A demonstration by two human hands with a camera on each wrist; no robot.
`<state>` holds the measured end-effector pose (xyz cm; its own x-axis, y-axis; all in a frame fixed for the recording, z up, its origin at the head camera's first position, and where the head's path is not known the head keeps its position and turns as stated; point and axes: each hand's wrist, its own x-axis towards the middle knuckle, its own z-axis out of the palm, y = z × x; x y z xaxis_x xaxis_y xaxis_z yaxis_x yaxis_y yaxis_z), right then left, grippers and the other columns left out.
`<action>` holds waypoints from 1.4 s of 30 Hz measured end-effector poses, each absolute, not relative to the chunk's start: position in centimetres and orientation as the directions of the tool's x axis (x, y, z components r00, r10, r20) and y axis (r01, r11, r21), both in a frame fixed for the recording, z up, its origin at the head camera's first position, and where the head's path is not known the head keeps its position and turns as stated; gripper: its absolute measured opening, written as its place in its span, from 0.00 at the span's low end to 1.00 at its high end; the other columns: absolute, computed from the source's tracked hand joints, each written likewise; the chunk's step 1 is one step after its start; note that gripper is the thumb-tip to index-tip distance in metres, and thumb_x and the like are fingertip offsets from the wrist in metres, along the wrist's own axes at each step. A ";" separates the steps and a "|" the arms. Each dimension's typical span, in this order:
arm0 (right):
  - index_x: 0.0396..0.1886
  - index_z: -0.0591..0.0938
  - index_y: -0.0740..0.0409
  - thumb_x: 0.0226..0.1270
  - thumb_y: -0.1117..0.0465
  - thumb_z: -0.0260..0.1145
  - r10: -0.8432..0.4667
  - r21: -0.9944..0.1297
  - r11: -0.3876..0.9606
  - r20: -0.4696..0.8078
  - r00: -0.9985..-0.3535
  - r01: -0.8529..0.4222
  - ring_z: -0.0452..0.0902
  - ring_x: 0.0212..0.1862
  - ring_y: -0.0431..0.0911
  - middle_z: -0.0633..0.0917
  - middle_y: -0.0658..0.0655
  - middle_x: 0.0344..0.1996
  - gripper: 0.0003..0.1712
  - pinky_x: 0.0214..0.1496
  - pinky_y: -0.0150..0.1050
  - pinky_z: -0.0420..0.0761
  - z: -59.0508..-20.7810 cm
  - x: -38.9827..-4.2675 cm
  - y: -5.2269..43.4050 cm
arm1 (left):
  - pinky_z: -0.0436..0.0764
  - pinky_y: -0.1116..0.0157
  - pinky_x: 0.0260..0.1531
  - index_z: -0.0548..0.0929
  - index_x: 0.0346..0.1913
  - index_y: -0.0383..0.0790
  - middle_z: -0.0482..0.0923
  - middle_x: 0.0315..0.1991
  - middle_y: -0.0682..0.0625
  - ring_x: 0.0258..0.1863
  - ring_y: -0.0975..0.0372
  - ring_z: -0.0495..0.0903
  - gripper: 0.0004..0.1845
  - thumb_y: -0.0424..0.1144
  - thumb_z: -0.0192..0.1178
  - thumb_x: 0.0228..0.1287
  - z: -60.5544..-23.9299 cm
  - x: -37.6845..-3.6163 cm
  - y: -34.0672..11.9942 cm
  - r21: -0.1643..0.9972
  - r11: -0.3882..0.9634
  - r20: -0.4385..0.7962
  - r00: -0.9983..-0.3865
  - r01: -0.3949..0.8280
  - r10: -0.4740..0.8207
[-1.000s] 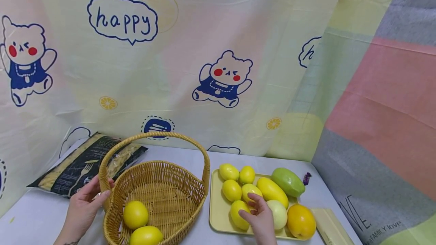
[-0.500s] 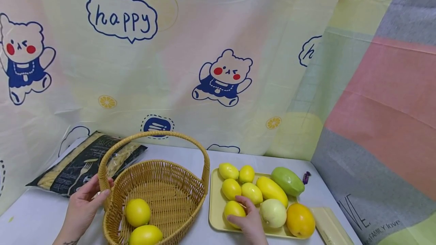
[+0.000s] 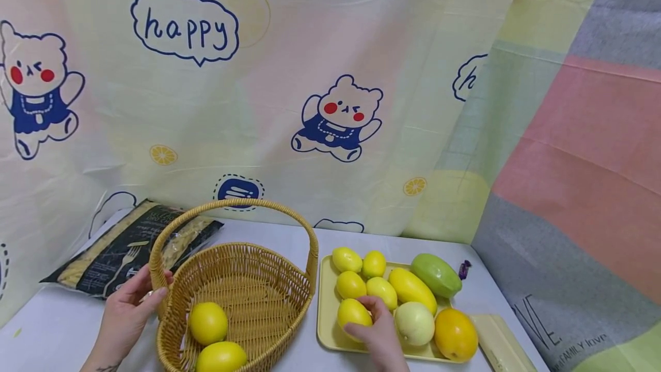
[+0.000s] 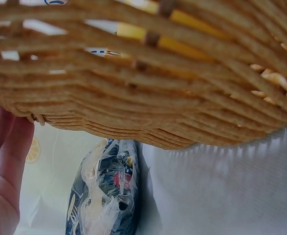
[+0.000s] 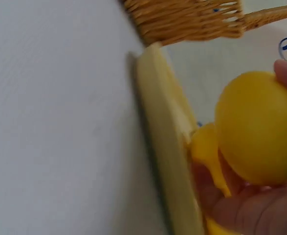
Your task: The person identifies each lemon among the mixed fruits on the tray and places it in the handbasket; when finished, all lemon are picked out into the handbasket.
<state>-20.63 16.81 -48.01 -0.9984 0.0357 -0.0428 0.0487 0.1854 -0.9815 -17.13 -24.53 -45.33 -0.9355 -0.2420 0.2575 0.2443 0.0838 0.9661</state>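
Note:
My right hand (image 3: 379,334) grips a yellow lemon (image 3: 353,312) over the front left of the tan tray (image 3: 328,338). In the right wrist view, thumb and fingers hold this lemon (image 5: 258,129) beside the tray's wall (image 5: 158,107). My left hand (image 3: 124,314) holds the wicker basket (image 3: 263,303) at the foot of its handle, on the left side. The left wrist view shows those fingers (image 4: 13,152) against the woven wall (image 4: 109,98). Inside the basket lie two yellow fruits, a round one (image 3: 209,323) and, partly cut off by the frame, a longer one (image 3: 222,357).
More lemons (image 3: 351,285), a yellow mango-like fruit (image 3: 412,290), a green fruit (image 3: 436,275), a pale round fruit (image 3: 415,324) and an orange fruit (image 3: 456,334) crowd the tray. Behind the basket lies a black food bag (image 3: 119,254). A wrapped candy (image 3: 465,270) and beige packet (image 3: 503,343) sit right.
My right hand has moved left across the tray, closed round the front lemon and raised it slightly. The round fruit in the basket has shifted a little right. My left hand stays put.

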 end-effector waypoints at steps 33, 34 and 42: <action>0.56 0.70 0.63 0.45 0.75 0.68 -0.454 -0.966 -0.256 0.104 -0.885 0.018 0.71 0.48 0.46 0.72 0.54 0.53 0.34 0.48 0.38 0.76 -42.9 -20.8 6.0 | 0.79 0.79 0.37 0.63 0.69 0.49 0.80 0.45 0.66 0.44 0.76 0.78 0.32 0.36 0.61 0.61 -50.9 -20.6 -27.5 0.966 0.076 0.258 -0.935 0.247 -0.243; 0.56 0.70 0.64 0.44 0.75 0.68 -0.463 -0.970 -0.242 0.098 -0.881 0.020 0.72 0.47 0.46 0.73 0.54 0.52 0.35 0.47 0.38 0.76 -42.9 -20.8 5.5 | 0.79 0.79 0.37 0.63 0.69 0.49 0.80 0.44 0.68 0.44 0.77 0.77 0.32 0.38 0.60 0.62 -50.1 -20.2 -27.2 0.968 0.101 0.249 -0.937 0.231 -0.243; 0.51 0.76 0.59 0.40 0.73 0.72 -0.529 -0.998 0.005 0.048 -0.847 -0.059 0.74 0.41 0.42 0.79 0.50 0.45 0.32 0.44 0.35 0.76 -42.8 -20.9 2.9 | 0.78 0.81 0.36 0.62 0.69 0.40 0.80 0.40 0.70 0.41 0.79 0.76 0.32 0.34 0.59 0.62 -45.5 -17.4 -24.7 0.965 0.057 0.261 -0.938 0.255 -0.228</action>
